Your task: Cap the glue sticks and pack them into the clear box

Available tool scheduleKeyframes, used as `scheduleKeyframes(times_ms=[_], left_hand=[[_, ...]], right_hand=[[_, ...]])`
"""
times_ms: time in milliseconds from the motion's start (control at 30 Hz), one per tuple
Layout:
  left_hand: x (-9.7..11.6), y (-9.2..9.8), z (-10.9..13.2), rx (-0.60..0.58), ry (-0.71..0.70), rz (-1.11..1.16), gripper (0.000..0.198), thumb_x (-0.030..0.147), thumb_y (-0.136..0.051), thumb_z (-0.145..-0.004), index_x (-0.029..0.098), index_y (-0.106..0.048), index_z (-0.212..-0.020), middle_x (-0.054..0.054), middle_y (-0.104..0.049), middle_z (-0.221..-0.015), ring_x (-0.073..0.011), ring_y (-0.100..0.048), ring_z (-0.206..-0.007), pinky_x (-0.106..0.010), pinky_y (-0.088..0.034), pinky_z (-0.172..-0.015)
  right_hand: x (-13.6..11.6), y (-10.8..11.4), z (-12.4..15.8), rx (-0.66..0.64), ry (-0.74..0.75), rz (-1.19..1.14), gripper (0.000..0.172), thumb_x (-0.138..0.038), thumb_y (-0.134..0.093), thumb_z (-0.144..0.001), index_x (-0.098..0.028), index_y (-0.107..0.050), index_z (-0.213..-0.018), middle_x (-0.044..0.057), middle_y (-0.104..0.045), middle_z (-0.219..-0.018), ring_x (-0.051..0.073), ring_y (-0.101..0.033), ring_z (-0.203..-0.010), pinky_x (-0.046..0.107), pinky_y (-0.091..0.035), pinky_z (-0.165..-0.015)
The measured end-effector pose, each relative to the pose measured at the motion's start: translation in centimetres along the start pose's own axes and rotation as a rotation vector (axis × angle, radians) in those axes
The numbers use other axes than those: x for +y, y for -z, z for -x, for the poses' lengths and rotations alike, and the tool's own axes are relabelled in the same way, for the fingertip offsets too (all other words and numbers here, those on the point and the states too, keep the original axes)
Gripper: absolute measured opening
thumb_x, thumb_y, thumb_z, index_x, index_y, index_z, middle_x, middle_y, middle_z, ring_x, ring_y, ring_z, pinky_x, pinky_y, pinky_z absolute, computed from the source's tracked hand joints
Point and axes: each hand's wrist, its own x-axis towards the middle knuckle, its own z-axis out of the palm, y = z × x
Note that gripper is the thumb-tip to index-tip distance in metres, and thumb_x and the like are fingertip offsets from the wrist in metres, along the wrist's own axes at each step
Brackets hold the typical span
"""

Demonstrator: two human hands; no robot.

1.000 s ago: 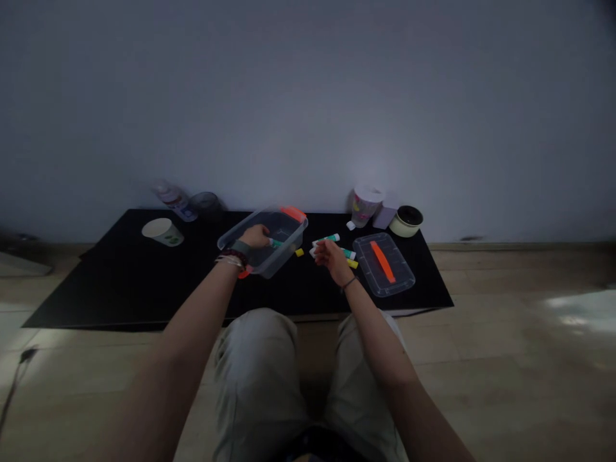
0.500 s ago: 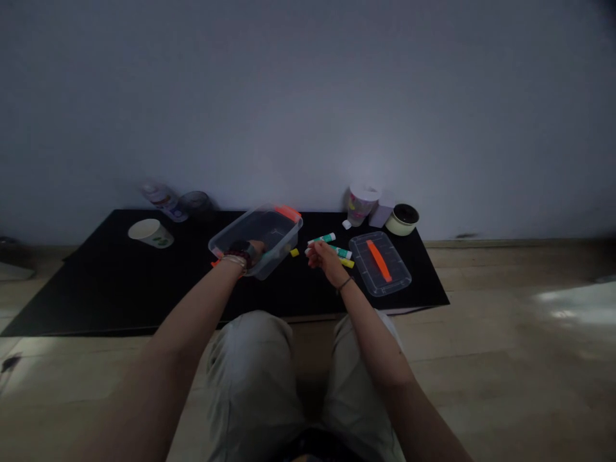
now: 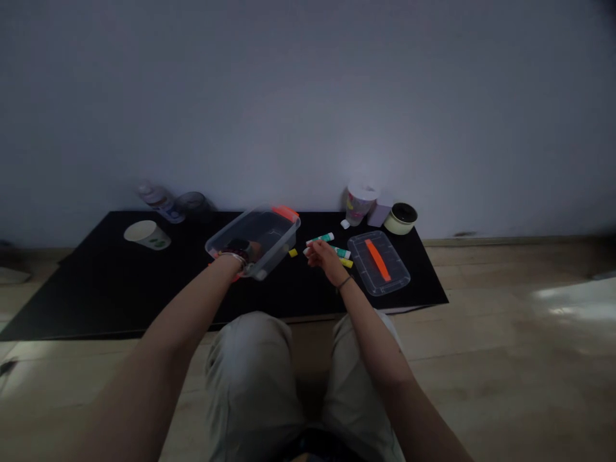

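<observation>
The left hand (image 3: 240, 251) has dropped to the near side of the clear bin (image 3: 255, 240) at 11 o'clock; the plastic hides its grip, so I cannot tell what it holds. The right hand (image 3: 325, 255) hangs loosely curled, apparently empty, just over the glue sticks (image 3: 320, 239) at 12 o'clock.

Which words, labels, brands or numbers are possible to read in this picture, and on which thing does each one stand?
No text can be read clearly.
White tube with a green band: the band's marking is too small and blurred to read.
Paper cup: green print, too blurred to read.
Plastic cup: coloured print, too blurred to read.
Bottle by the wall: label too blurred to read.
</observation>
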Motion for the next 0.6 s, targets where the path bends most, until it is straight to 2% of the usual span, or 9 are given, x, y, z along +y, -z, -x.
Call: scheduleKeyframes(times_ms=[67,133,200,267,333,400,500,600], left_hand=[[0.8,1.0,-0.1,-0.039,0.012,-0.068,0.010,0.020,-0.073,-0.059,0.015,-0.065,-0.061,-0.011,-0.062,-0.057,-0.0334,-0.070,-0.079,-0.044,-0.053,-0.077],[2.4,2.3,0.3,-0.020,-0.018,-0.122,0.012,0.017,-0.068,-0.067,0.013,-0.071,-0.078,-0.015,-0.070,-0.076,-0.0329,-0.070,-0.090,-0.046,-0.052,-0.086],[4.7,3.4,1.5,0.089,-0.111,-0.127,0.029,0.016,-0.059,-0.076,0.016,-0.071,-0.103,-0.015,-0.072,-0.106,-0.0314,-0.066,-0.106,-0.046,-0.049,-0.097],[7.3,3.4,3.3,0.290,-0.320,-0.016,0.038,0.013,-0.053,-0.081,0.019,-0.067,-0.116,-0.012,-0.069,-0.119,-0.0275,-0.063,-0.113,-0.041,-0.047,-0.101],[9.3,2.1,5.1,0.328,-0.444,0.153,0.034,0.013,-0.051,-0.084,0.018,-0.066,-0.114,-0.009,-0.070,-0.115,-0.0230,-0.064,-0.108,-0.037,-0.049,-0.100],[10.3,-0.4,6.2,0.208,-0.493,0.269,0.030,0.013,-0.050,-0.086,0.018,-0.067,-0.110,-0.008,-0.072,-0.107,-0.0203,-0.067,-0.100,-0.033,-0.052,-0.094],[9.7,-4.8,6.5,0.000,-0.441,0.311,0.030,0.009,-0.050,-0.087,0.017,-0.066,-0.110,-0.007,-0.072,-0.105,-0.0185,-0.068,-0.097,-0.031,-0.053,-0.090],[8.1,-7.6,6.1,-0.090,-0.340,0.167,0.039,0.002,-0.048,-0.085,0.017,-0.065,-0.117,-0.010,-0.070,-0.111,-0.0199,-0.067,-0.104,-0.032,-0.051,-0.095]], right_hand=[[-0.1,0.5,-0.3,0.041,0.016,0.007,0.046,-0.062,-0.073,-0.072,-0.020,-0.063,-0.089,-0.001,-0.065,-0.077,0.010,-0.058,-0.060,0.022,-0.044,-0.054],[-0.2,1.3,-0.8,0.124,0.032,0.020,0.043,-0.059,-0.073,-0.072,-0.020,-0.062,-0.086,-0.002,-0.064,-0.075,0.010,-0.057,-0.060,0.022,-0.044,-0.055],[-0.4,2.4,-1.2,0.248,0.050,0.066,0.036,-0.054,-0.070,-0.074,-0.021,-0.059,-0.084,-0.003,-0.062,-0.072,0.010,-0.055,-0.058,0.023,-0.043,-0.056],[-0.6,3.6,-1.5,0.390,0.092,0.188,0.027,-0.047,-0.065,-0.079,-0.022,-0.057,-0.082,-0.003,-0.060,-0.070,0.012,-0.054,-0.060,0.024,-0.044,-0.059],[-0.8,4.7,-1.6,0.499,0.167,0.438,0.017,-0.038,-0.061,-0.083,-0.022,-0.058,-0.083,-0.002,-0.061,-0.073,0.015,-0.055,-0.067,0.027,-0.046,-0.067],[-0.8,5.4,-1.5,0.531,0.218,0.803,0.010,-0.030,-0.058,-0.085,-0.020,-0.061,-0.086,0.003,-0.064,-0.082,0.019,-0.058,-0.082,0.032,-0.046,-0.079],[-0.6,5.6,-1.4,0.457,0.153,1.310,0.017,-0.025,-0.057,-0.088,-0.018,-0.069,-0.099,0.011,-0.066,-0.103,0.025,-0.055,-0.104,0.036,-0.042,-0.090],[-0.1,5.4,-1.8,0.346,0.044,1.561,0.026,-0.028,-0.057,-0.092,-0.019,-0.071,-0.112,0.014,-0.063,-0.118,0.029,-0.050,-0.115,0.038,-0.040,-0.092]])
